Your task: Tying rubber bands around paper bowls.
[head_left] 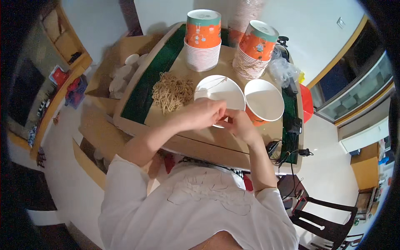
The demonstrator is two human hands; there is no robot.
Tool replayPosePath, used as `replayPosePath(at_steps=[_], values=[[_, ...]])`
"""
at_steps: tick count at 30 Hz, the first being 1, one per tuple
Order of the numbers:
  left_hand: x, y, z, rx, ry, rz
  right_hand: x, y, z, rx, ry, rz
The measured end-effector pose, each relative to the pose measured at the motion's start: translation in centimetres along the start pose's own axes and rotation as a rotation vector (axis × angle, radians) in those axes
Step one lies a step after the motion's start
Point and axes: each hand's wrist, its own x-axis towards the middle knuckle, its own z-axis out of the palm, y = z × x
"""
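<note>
My left hand and right hand meet over the near rim of a white-lined paper bucket. Both have their fingers pinched together; what is between the fingertips is too small and partly hidden. A thin brown strand lies across the bucket's far side. Just right of it stands a second open bucket, white inside and orange outside. Left of the buckets, near my left forearm, sits a tangled heap of thin tan cords.
Upside-down stacks of orange and green paper buckets stand at the back, one left and one right. A clear plastic bag and black cables lie along the right edge. A cardboard box stands left of the table, a dark chair lower right.
</note>
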Motion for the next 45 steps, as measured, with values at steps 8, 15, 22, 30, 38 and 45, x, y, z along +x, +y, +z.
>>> replayPosePath(at_steps=[8,15,22,30,38,45], values=[[0.7,-3.6,2.1,-0.472,-0.025,-0.211,0.1,1.0,0.4,-0.244,0.334,-0.078],[1.2,-4.8,1.3,-0.919,-0.173,-0.276,0.1,2.2,1.2,-0.079,0.462,0.077],[1.8,-4.1,-0.2,-0.263,-0.147,0.017,1.0,3.7,1.6,0.223,0.466,0.149],[2.5,-4.1,0.4,0.143,0.166,0.429,1.6,3.2,0.4,0.301,0.294,0.111],[2.3,-3.9,-1.4,-0.056,-0.106,0.314,2.0,4.0,-0.9,0.339,0.106,0.134],[1.0,-3.1,2.4,0.352,0.194,0.345,1.6,2.6,-1.6,0.044,0.054,0.015]])
